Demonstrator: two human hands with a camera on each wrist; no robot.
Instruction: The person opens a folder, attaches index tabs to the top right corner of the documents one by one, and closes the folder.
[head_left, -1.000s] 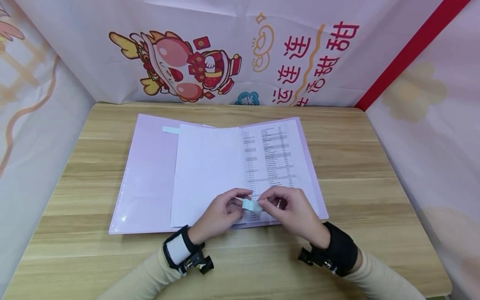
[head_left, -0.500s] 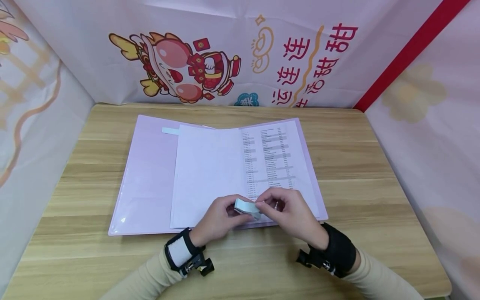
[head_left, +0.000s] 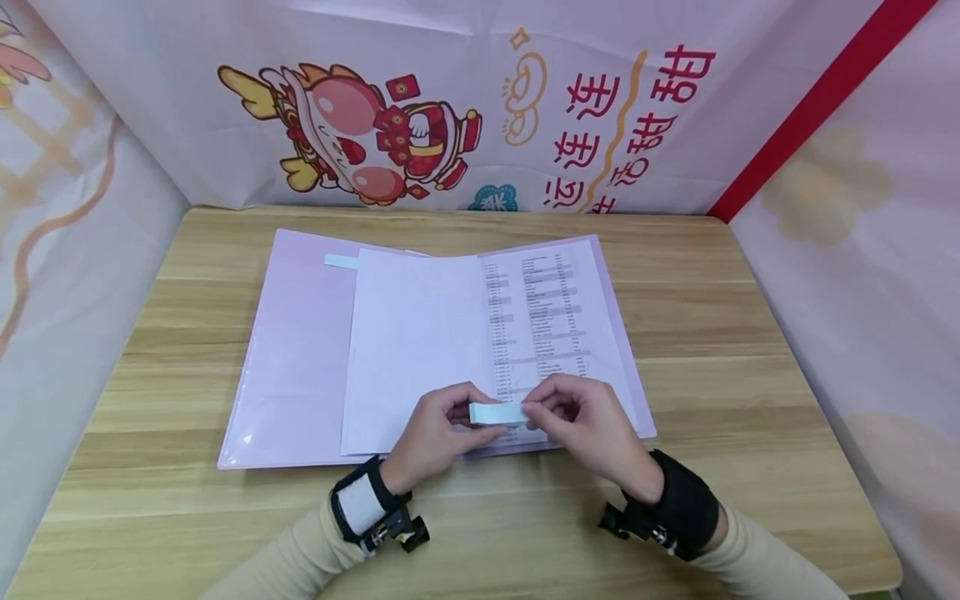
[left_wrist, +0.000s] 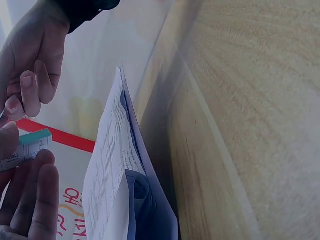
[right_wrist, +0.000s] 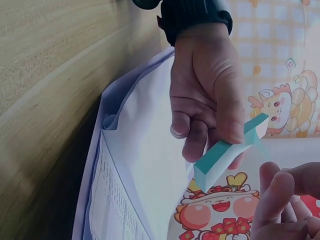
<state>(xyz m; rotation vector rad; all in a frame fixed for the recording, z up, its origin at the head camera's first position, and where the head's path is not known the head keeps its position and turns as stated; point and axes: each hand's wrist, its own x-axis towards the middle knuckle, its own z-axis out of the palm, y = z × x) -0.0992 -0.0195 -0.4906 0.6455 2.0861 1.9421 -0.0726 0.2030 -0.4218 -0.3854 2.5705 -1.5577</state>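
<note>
One likely notepad (head_left: 495,413) in left hand (head_left: 429,435)

Room to pass lies right of the folder (head_left: 288,358) over the table (head_left: 720,358); printed cloth (head_left: 491,79) blocks the far side.

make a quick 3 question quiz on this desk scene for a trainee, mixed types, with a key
1. The sticky-note pad held by the left hand is: a) red b) blue-green c) black
2. True or false: in the head view, the printed page lies right of the blank page.
3. Fill in: in that view, a pale strip shows past the blank page's ___ edge.

Key: 1 b; 2 true; 3 left
</note>
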